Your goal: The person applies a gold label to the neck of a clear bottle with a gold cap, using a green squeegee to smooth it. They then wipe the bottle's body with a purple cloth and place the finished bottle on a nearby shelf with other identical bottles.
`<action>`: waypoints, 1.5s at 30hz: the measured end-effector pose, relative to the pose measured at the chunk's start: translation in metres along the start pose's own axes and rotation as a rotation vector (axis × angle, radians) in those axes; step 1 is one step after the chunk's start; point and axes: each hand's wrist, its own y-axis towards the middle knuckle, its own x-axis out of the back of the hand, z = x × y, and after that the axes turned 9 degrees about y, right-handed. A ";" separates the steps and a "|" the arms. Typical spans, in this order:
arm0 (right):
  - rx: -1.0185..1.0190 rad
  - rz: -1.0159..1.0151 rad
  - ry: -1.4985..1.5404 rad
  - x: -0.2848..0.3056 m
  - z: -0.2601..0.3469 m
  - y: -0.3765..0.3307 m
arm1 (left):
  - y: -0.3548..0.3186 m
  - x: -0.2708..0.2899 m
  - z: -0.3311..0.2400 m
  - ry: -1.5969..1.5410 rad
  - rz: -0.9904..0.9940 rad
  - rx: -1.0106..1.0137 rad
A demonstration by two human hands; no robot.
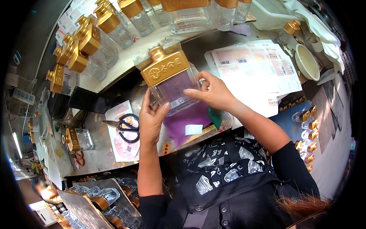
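Observation:
A clear, flat-sided glass bottle with a gold embossed shoulder (166,70) is held up between my two hands, over the table. My left hand (151,118) grips its lower left side, thumb in front and fingers behind. On the right side, my right hand (211,91) has its thumb against the front of the glass and its fingers curled at the edge. A small label lies near the base of the glass. Beneath the bottle is a purple cloth (175,131), with a small white paper piece (193,129) on it.
Scissors with dark handles (127,128) rest on printed paper left of my left hand. Label sheets (255,72) are spread at right, near a white bowl (307,63). Gold-shouldered bottles (131,17) line the raised shelf; a lone bottle (78,139) lies at left. Crated bottles (103,198) stand below.

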 end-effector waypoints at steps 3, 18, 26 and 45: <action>0.005 -0.004 0.011 0.000 -0.002 0.000 | 0.000 0.001 0.002 0.000 0.006 0.002; 0.017 0.003 0.000 -0.002 -0.002 0.001 | 0.000 -0.002 0.000 0.031 -0.034 -0.009; 0.006 -0.001 -0.019 -0.003 0.000 0.000 | 0.005 0.004 0.003 -0.076 -0.033 0.031; 0.324 -0.075 0.557 -0.004 0.010 -0.029 | 0.003 -0.002 0.001 0.002 -0.046 0.001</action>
